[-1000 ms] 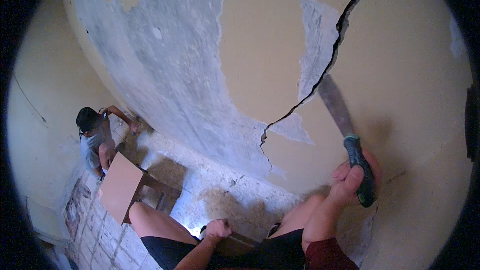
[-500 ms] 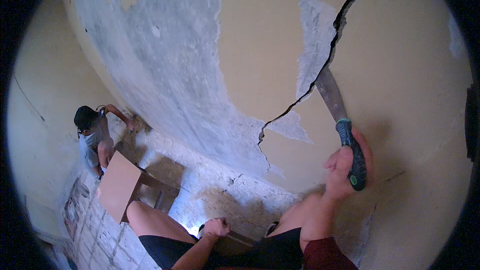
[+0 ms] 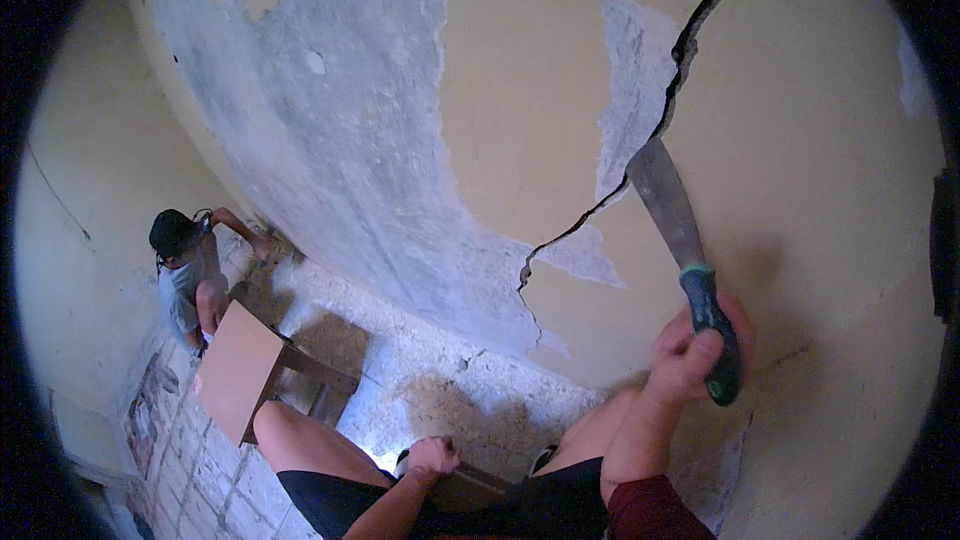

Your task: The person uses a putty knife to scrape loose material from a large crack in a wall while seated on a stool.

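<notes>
My right hand (image 3: 690, 355) is wrapped round the dark green handle of a putty knife (image 3: 668, 202). The blade points up and to the left, its tip at the edge of a long dark crack (image 3: 690, 45) in the yellow wall. Low in the middle, between my knees, my left hand (image 3: 433, 455) is closed. It rests by a brown flat-edged piece (image 3: 470, 485); what its fingers hold, if anything, is hidden. Around the crack the paint is scraped off in places, baring a grey-white patch (image 3: 340, 120).
A small stool (image 3: 238, 372) with a pinkish-tan top stands left of my knee. Beyond it, a person (image 3: 185, 280) in a dark cap crouches at the foot of the wall. Dust and debris (image 3: 460, 410) lie on the tiled floor along the wall.
My right hand has moved down and slightly right, drawing the putty knife back from the crack, so more of its blade shows. My left hand stays where it was.
</notes>
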`<state>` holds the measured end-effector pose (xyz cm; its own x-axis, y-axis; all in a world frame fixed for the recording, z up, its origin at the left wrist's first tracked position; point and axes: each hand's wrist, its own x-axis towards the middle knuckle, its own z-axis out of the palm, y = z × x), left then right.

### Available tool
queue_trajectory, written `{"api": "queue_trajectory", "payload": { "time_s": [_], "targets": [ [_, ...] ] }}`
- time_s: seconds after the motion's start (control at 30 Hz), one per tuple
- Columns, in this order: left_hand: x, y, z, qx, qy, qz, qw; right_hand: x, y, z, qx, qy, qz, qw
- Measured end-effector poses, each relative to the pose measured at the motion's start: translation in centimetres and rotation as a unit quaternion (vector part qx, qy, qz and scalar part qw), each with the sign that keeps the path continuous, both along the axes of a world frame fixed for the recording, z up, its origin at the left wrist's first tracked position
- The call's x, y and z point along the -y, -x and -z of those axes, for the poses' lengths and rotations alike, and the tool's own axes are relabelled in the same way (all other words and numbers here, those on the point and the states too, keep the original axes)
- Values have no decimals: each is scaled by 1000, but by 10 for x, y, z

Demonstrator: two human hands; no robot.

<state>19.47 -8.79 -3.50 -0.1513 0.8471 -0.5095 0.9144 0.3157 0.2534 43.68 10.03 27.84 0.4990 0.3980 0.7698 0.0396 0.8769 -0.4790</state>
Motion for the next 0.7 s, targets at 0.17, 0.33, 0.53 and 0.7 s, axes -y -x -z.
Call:
{"api": "queue_trajectory", "payload": {
  "time_s": [0.17, 0.33, 0.53, 0.7],
  "targets": [
    [-1, 0, -1, 1, 10, 1, 1000, -15, 0, 8, 120, 108, -1, 987],
    [0, 0, -3, 17, -2, 4, 1000, -14, -24, 15, 119, 115, 4, 986],
    [4, 3, 5, 5, 5, -2, 1000, -9, -3, -1, 54, 130, 13, 990],
    [-2, -3, -2, 20, 14, -3, 1000, -12, -16, 10, 57, 98, 5, 994]
  ]
}}
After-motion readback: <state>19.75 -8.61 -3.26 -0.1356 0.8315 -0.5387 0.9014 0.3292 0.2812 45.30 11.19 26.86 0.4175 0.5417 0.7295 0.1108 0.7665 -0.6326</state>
